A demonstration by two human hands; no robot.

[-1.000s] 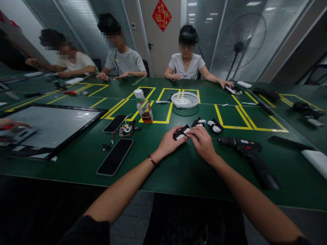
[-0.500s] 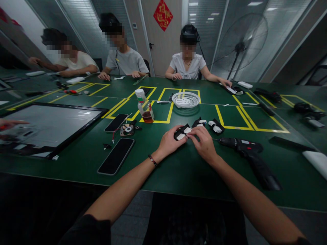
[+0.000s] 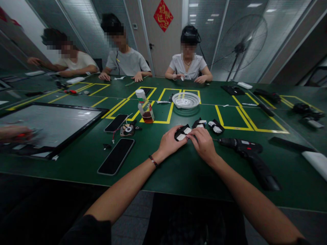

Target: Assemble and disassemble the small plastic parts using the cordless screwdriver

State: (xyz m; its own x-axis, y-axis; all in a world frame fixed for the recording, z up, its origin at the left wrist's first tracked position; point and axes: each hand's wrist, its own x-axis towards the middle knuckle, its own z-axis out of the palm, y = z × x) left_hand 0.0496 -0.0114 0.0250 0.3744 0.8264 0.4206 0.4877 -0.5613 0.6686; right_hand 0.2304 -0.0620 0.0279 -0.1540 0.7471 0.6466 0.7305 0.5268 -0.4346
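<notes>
My left hand [image 3: 170, 143] is wrapped round a small black-and-white piece [image 3: 182, 133], holding it just above or on the green table; I cannot tell which. My right hand [image 3: 204, 141] is closed in a pinch at the right edge of the same piece, and its fingertips hide what they grip there. Two similar pieces lie just beyond: one black-and-white piece [image 3: 199, 123] behind my right fingers, another black-and-white piece [image 3: 216, 126] a little to the right. A black cordless drill [image 3: 245, 149] lies right of my right hand, its bit pointing toward it.
A bottle with dark liquid [image 3: 146, 110] and a white plastic basket [image 3: 186, 99] stand ahead. Left of my arm lie a phone [image 3: 116, 157], another phone [image 3: 116, 122] and a wired component [image 3: 127, 129]. A framed panel [image 3: 63, 126] is at left, with a co-worker's hand [image 3: 16, 132] over it.
My hands stay at the piece with barely any shift. Across the table, a person has drawn an arm back from the black item at right. The co-worker's hand at left has moved and is blurred.
</notes>
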